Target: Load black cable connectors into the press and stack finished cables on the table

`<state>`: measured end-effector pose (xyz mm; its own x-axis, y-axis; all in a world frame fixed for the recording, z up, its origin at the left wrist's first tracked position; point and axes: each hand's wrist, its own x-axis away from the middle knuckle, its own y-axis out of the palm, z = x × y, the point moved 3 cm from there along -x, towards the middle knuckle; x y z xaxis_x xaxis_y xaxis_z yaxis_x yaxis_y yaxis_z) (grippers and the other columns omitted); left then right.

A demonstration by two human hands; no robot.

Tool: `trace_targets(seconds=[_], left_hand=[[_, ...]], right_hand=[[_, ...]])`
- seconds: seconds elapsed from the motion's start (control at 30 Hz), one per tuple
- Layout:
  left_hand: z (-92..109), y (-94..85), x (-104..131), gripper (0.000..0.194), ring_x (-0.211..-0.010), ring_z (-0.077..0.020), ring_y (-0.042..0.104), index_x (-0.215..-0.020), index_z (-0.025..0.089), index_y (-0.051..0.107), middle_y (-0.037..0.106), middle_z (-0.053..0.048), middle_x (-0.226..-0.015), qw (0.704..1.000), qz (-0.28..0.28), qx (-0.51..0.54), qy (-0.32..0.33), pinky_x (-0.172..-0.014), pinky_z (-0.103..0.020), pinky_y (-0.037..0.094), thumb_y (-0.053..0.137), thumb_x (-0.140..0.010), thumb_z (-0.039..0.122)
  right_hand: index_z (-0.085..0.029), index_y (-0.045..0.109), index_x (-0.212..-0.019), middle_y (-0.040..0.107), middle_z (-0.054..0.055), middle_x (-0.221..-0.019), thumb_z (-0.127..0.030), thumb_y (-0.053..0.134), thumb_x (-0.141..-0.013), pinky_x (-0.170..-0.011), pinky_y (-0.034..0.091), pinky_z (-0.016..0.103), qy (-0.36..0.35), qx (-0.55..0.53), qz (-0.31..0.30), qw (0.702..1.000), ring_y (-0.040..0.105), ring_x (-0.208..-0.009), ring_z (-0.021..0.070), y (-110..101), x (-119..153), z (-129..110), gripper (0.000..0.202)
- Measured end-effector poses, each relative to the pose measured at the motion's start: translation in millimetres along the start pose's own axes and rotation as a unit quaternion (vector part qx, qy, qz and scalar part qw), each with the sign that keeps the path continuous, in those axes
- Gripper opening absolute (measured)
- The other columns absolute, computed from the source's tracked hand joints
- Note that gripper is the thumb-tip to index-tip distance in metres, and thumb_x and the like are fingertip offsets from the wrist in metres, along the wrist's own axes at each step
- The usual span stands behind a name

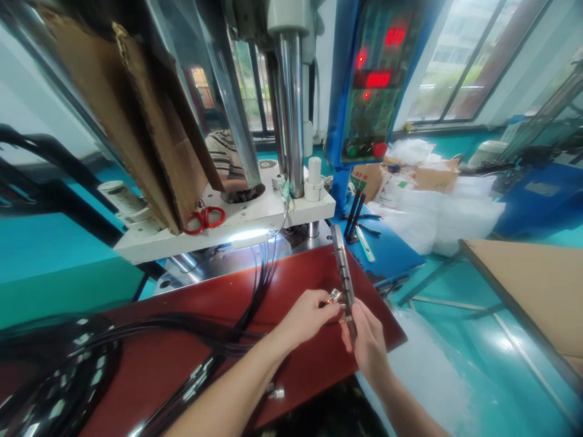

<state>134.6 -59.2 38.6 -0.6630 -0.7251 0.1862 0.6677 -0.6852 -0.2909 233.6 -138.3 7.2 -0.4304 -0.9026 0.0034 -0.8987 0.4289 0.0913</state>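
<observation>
My right hand (367, 334) is closed round the near end of a long, narrow metal bar (343, 264) with notches along one side. The bar stands tilted over the red-brown board (300, 270). At the bar's left side, my left hand (312, 312) pinches a small shiny metal connector (334, 295) between thumb and fingers. Whether the connector touches the bar I cannot tell. Black cables (218, 340) run across the board behind and under my left forearm. Another metal connector (276, 393) lies near the board's front edge.
Behind the board stands a press with a white plate (246, 221), carrying red-handled scissors (204, 220) and cardboard (150, 121). A control panel (376, 79) glows red. Pliers (368, 223) lie on a blue surface. A tan table (523, 285) stands right. Beyond the press sits a person (221, 152).
</observation>
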Motion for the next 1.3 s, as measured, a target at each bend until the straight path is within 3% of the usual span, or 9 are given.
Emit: trace_targets(seconds=[0.43, 0.63, 0.73, 0.87, 1.0, 1.13, 1.3], left_hand=[[-5.0, 1.8, -4.8, 0.024, -0.054, -0.0088, 0.041, -0.056, 0.015, 0.047, 0.045, 0.004, -0.054, 0.999, 0.014, -0.03, 0.006, -0.052, -0.021, 0.027, 0.047, -0.072, 0.033], [-1.8, 0.0, -2.8, 0.025, -0.055, -0.0093, 0.039, -0.055, 0.015, 0.043, 0.044, 0.004, -0.055, 0.995, 0.06, -0.075, 0.026, -0.054, -0.022, 0.028, 0.045, -0.074, 0.031], [-4.6, -3.3, -3.0, 0.023, -0.056, -0.0082, 0.039, -0.059, 0.015, 0.048, 0.045, 0.004, -0.057, 0.999, 0.02, -0.005, 0.025, -0.054, -0.021, 0.029, 0.053, -0.071, 0.033], [-10.9, -12.0, -8.0, 0.03, -0.049, -0.0059, 0.038, -0.072, 0.014, 0.055, 0.046, 0.004, -0.057, 0.985, -0.079, 0.146, -0.055, -0.047, -0.019, 0.027, 0.06, -0.066, 0.043], [-12.6, -20.5, -15.3, 0.037, -0.045, -0.0055, 0.038, -0.073, 0.013, 0.056, 0.046, 0.003, -0.055, 0.965, -0.075, 0.24, -0.074, -0.043, -0.019, 0.026, 0.054, -0.07, 0.05], [-9.4, -18.5, -17.0, 0.028, -0.04, -0.0046, 0.035, -0.064, 0.015, 0.047, 0.045, 0.005, -0.052, 0.976, -0.059, 0.199, -0.065, -0.041, -0.019, 0.024, 0.061, -0.064, 0.04], [-1.8, -14.1, -11.8, 0.025, -0.047, -0.0059, 0.035, -0.062, 0.015, 0.049, 0.042, 0.006, -0.052, 0.997, -0.014, 0.061, -0.039, -0.047, -0.02, 0.025, 0.053, -0.07, 0.038]], right_hand=[[-0.017, 0.049, -0.082, 0.038, -0.008, -0.042, -0.043, 0.036, -0.09, -0.036, 0.027, 0.018, 0.002, 0.047, -0.006, 0.999, 0.033, -0.035, 0.0066, 2.1, -3.1, -1.3, 0.03], [-0.017, 0.049, -0.087, 0.037, -0.009, -0.043, -0.044, 0.037, -0.088, -0.034, 0.026, 0.017, 0.009, 0.111, -0.02, 0.994, 0.032, -0.035, 0.0064, 6.5, -6.9, -2.4, 0.031], [-0.018, 0.048, -0.079, 0.038, -0.008, -0.042, -0.043, 0.038, -0.087, -0.035, 0.027, 0.017, 0.009, 0.089, -0.015, 0.996, 0.033, -0.035, 0.0062, 6.6, -7.0, -4.0, 0.029], [-0.018, 0.044, -0.068, 0.038, -0.008, -0.041, -0.043, 0.038, -0.088, -0.036, 0.029, 0.018, 0.012, 0.06, 0.011, 0.998, 0.034, -0.035, 0.0061, 3.0, -4.9, -4.7, 0.033], [-0.018, 0.048, -0.074, 0.039, -0.008, -0.042, -0.044, 0.037, -0.088, -0.035, 0.029, 0.018, 0.02, 0.038, 0.018, 0.999, 0.034, -0.035, 0.007, 0.9, -3.5, -3.4, 0.032], [-0.018, 0.047, -0.071, 0.039, -0.007, -0.041, -0.045, 0.037, -0.089, -0.036, 0.028, 0.018, 0.017, 0.038, 0.0, 0.999, 0.034, -0.035, 0.0067, 1.5, -3.8, -1.9, 0.034], [-0.018, 0.044, -0.069, 0.039, -0.007, -0.041, -0.045, 0.038, -0.088, -0.035, 0.028, 0.018, 0.024, 0.028, -0.001, 0.999, 0.034, -0.034, 0.0062, 0.7, -3.7, -1.1, 0.034]])
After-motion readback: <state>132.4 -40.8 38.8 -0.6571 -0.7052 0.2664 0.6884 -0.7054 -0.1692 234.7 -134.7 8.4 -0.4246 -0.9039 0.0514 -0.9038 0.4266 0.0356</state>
